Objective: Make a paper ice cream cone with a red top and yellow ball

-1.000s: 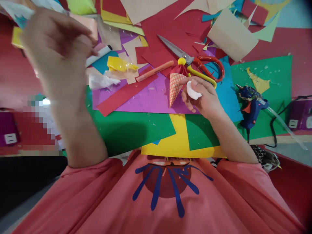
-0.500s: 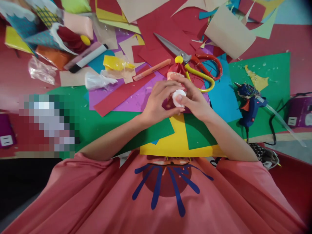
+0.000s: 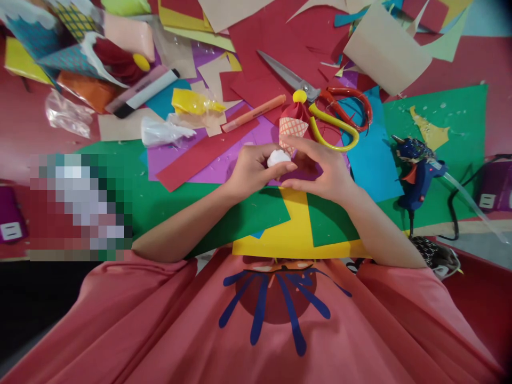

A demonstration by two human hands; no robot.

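My left hand (image 3: 253, 172) is closed around a small white lump (image 3: 278, 158), pinched between thumb and fingers. Right beside it my right hand (image 3: 320, 169) curves over the purple paper, fingers loosely bent, fingertips meeting the left hand's; I cannot make out anything in it. Just behind both hands lies a paper ice-cream cone (image 3: 291, 126) with an orange grid pattern, red top and yellow ball. Both hands hover over a purple sheet (image 3: 216, 165).
Scissors with red and yellow handles (image 3: 328, 109) lie behind the cone. A blue glue gun (image 3: 416, 170) rests on green paper at the right, cord trailing. An orange pen (image 3: 254, 113), a marker (image 3: 142, 95), plastic wrappers (image 3: 160, 133) and many coloured paper scraps cover the table.
My left hand came down from high at the left to meet the right hand. The white lump passed from my right hand into my left, and the cone is uncovered again.
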